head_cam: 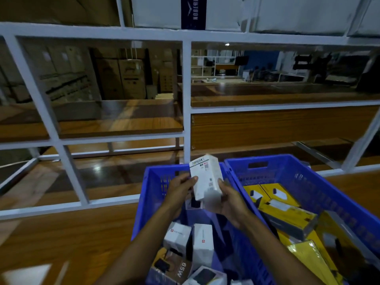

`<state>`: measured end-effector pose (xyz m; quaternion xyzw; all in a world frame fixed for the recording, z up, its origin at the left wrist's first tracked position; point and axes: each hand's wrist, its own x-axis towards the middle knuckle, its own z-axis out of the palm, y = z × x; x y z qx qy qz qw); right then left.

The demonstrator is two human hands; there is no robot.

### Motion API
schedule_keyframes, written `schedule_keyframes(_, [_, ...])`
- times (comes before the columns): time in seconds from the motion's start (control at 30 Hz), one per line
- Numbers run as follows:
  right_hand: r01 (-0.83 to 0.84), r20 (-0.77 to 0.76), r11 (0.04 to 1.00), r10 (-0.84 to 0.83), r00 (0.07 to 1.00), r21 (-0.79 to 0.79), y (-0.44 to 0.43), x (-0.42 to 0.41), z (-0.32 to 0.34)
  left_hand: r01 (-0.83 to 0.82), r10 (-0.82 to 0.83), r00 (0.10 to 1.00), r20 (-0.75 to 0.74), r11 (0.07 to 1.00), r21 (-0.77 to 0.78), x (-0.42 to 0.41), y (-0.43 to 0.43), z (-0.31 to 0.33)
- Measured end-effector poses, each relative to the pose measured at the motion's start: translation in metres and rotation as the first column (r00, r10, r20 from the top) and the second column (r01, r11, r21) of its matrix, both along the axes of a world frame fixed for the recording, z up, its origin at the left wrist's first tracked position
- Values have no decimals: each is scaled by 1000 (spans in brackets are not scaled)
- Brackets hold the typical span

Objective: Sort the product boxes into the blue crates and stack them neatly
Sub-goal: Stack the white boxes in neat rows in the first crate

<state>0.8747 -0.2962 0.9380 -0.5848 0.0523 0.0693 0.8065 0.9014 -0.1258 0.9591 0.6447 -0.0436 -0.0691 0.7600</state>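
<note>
Thumb and fingers of the left hand (180, 187) pinch a white box (206, 178) by its left edge; the right hand (229, 199) curls under its lower end. Its printed face tilts up, probably so the label can be read before sorting. The box hangs over the left crate (144, 202), where white boxes (202, 243) lie jumbled; yellow boxes (285, 210) fill the right crate (287, 175). Both crates sit on the worktop (72, 233).

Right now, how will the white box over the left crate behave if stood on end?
The white box looks stiff: its edges are straight where the left hand and right hand hold it. Probably light, as a loose hold carries it. Tall and narrow, it may tip on the jumbled boxes below.
</note>
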Motion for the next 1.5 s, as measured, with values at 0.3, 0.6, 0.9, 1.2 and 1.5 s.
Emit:
schedule_keyframes(0.3, [580,591,177,12,806,-795,17,-3,-23,-4,5,1000,4,999,-35,1,-15,-7])
schedule_keyframes(0.6, [447,568,540,72,820,-713,36,-17,-21,-6,3,1000,-21,988,-154,4,-3,-9])
schedule_keyframes(0.9, [376,555,681,54,830,-629,34,-11,-21,71,-64,997,48,984,-162,7,-3,-10])
schedule_keyframes(1.2, [237,310,942,-158,937,-237,22,-5,-9,62,-85,992,-89,970,-234,6,-5,-6])
schedule_keyframes(1.5, [301,397,867,-133,908,-397,22,-9,-13,68,-71,996,52,996,61,8,8,-6])
